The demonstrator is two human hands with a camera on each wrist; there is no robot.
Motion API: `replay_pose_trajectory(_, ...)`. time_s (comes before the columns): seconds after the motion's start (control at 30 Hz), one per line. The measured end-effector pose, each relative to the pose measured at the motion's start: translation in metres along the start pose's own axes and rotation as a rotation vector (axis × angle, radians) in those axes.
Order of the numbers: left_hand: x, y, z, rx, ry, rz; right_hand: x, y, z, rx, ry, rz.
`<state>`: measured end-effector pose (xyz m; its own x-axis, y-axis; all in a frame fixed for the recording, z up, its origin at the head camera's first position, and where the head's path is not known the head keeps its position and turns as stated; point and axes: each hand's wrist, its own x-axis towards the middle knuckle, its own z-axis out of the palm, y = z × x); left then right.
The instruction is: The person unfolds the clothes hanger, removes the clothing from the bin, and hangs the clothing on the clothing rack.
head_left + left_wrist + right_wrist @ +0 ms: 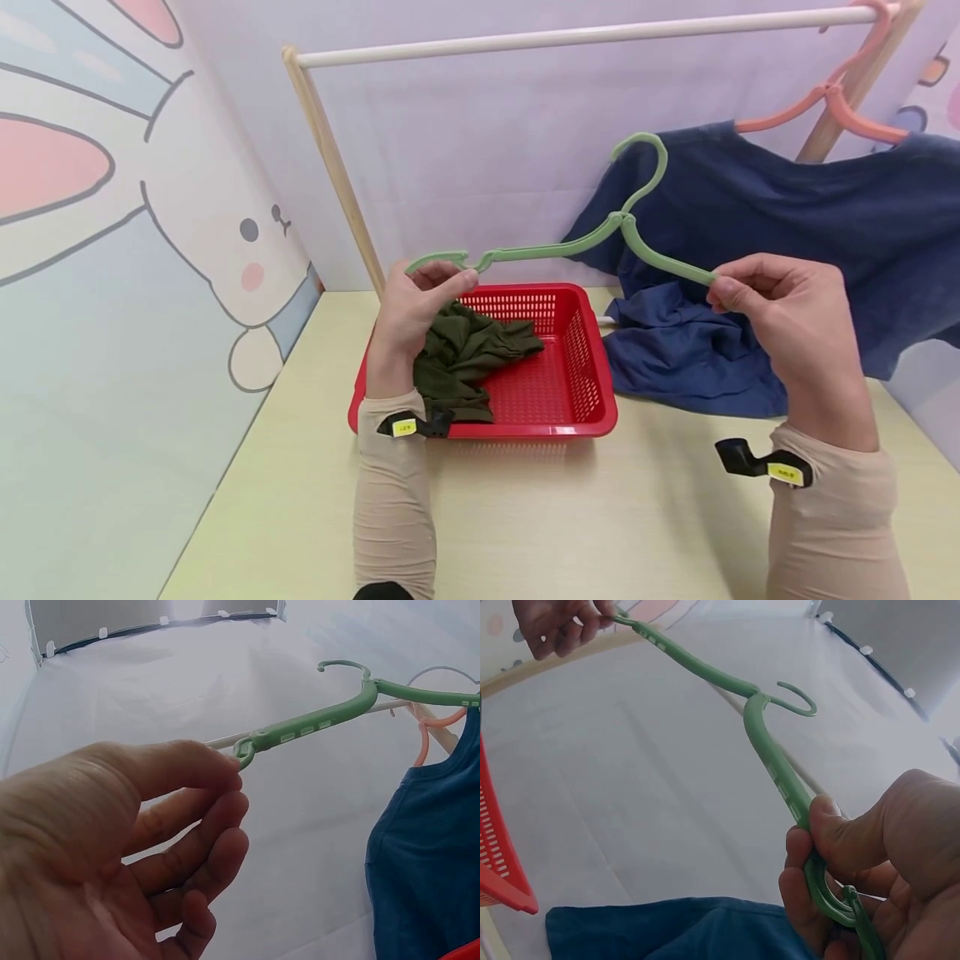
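A green folding clothes hanger [555, 249] is held up between both hands, its hook pointing upward. My left hand [411, 310] pinches its left end between thumb and fingers, close above the basket. At the other end, my right hand [795, 321] grips the right arm of the hanger; the right wrist view shows the thumb pressed on the green bar [799, 802] and the end part folded back among the fingers. In the left wrist view the left thumb and forefinger meet at the small notch [244, 752] near the hanger's end.
A red basket [600, 392] holds a crumpled dark green garment [468, 358]. Behind stands a rack with a white rail [555, 37]. On its right hangs a navy shirt [847, 225] on a pink hanger [862, 112]. Blue cloth [686, 358] lies on the table below it.
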<state>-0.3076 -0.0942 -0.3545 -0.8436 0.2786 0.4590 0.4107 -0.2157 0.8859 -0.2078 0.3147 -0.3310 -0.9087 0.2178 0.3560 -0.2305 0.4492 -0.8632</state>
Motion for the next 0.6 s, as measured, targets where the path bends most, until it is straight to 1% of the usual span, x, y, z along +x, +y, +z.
replay_pose_trajectory(0.07, 0.0005, -0.0003, -0.0003, 0.001, -0.017, 0.002, 0.0004, -0.0004, 0.0004, 0.015, 0.011, -0.004)
replay_pose_trajectory(0.2, 0.0004, 0.0004, -0.0009, 0.005, -0.043, -0.014, 0.001, -0.0005, 0.0013, 0.047, 0.024, -0.014)
replay_pose_trajectory(0.43, -0.0016, 0.0037, -0.0031, 0.032, -0.062, -0.054, 0.0007, -0.0004, 0.0022, 0.072, 0.041, -0.027)
replay_pose_trajectory(0.53, -0.0026, 0.005, -0.0045, 0.068, -0.081, -0.062, 0.0002, -0.001, 0.0012, 0.079, 0.043, -0.025)
replay_pose_trajectory(0.6, -0.0031, 0.0046, -0.006, 0.123, -0.098, -0.059, -0.0004, -0.0012, 0.0, 0.06, 0.038, -0.017)
